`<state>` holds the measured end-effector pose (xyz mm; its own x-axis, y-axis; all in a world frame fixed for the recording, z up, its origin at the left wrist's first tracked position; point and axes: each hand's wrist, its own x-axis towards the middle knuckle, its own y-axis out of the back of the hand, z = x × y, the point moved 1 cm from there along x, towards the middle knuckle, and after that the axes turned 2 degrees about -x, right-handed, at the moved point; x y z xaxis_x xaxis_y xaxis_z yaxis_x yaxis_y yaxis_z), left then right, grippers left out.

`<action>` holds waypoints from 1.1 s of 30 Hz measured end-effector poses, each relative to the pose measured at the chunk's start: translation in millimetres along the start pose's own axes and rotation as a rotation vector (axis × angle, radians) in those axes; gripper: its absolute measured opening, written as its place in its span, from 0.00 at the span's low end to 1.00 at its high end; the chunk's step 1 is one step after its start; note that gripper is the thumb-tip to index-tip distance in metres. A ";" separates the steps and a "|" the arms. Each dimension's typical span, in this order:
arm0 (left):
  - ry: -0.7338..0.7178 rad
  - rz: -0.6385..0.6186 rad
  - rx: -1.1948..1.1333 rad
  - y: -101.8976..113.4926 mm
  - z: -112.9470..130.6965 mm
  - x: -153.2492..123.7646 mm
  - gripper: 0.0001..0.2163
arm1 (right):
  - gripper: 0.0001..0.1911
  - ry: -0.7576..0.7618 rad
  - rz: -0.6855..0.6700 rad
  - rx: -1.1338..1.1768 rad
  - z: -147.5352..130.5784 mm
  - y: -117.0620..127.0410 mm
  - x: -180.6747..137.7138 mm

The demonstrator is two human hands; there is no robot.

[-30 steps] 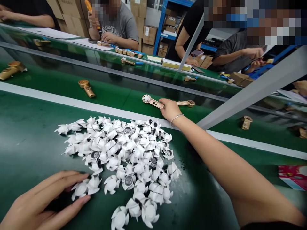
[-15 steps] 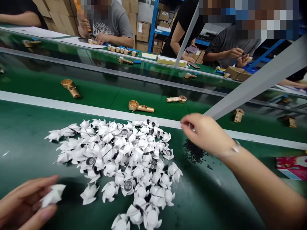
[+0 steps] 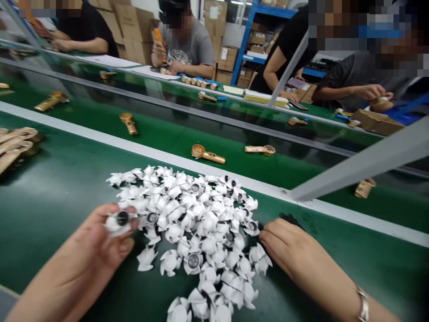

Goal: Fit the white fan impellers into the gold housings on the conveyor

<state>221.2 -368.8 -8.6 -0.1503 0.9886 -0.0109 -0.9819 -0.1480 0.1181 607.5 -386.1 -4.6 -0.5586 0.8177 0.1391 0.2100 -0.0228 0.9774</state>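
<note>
A white fan blade (image 3: 113, 226) with its dark round hub facing up is pinched in the fingers of my left hand (image 3: 100, 246), at the left side of a heap of similar white fan blades (image 3: 201, 223). My right hand (image 3: 291, 252) is at the right edge of that heap, palm down, with its fingers closed together. Whatever its fingertips hold, if anything, is hidden. Just behind this hand shows part of a pile of small black pieces (image 3: 290, 219), mostly covered by the hand.
Gold handheld-fan housings (image 3: 214, 157) lie spaced along the green belt (image 3: 167, 134) past a white rail (image 3: 83, 135). More gold parts (image 3: 16, 143) are stacked at far left. A grey post (image 3: 362, 156) slants up at right. Several people work across the line.
My left hand has moved up and right with the fan blade, now turned hub up. My right hand has come down and nearer. The view has swung left.
</note>
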 end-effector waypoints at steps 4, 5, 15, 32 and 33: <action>0.253 -0.147 -0.493 -31.7 17.1 -17.4 0.12 | 0.05 -0.040 0.117 0.102 12.0 8.9 10.5; 0.250 -0.192 -0.507 -40.7 22.7 -20.5 0.13 | 0.04 -0.090 0.169 0.150 8.1 14.2 17.7; 0.373 -0.442 -0.850 -90.4 53.7 -32.9 0.15 | 0.06 -0.059 0.240 0.789 -88.9 40.1 91.9; 0.385 -0.337 -0.922 -93.0 44.4 -31.9 0.15 | 0.17 0.193 0.253 0.523 -89.8 44.2 75.7; 0.374 -0.320 -0.912 -90.7 44.6 -29.2 0.14 | 0.20 0.252 0.250 0.505 -86.1 45.3 77.5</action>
<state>319.8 -383.0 25.3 0.2600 0.9365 -0.2352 -0.6732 0.0012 -0.7395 504.6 -373.3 64.2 -0.6027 0.6603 0.4480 0.6789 0.1294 0.7227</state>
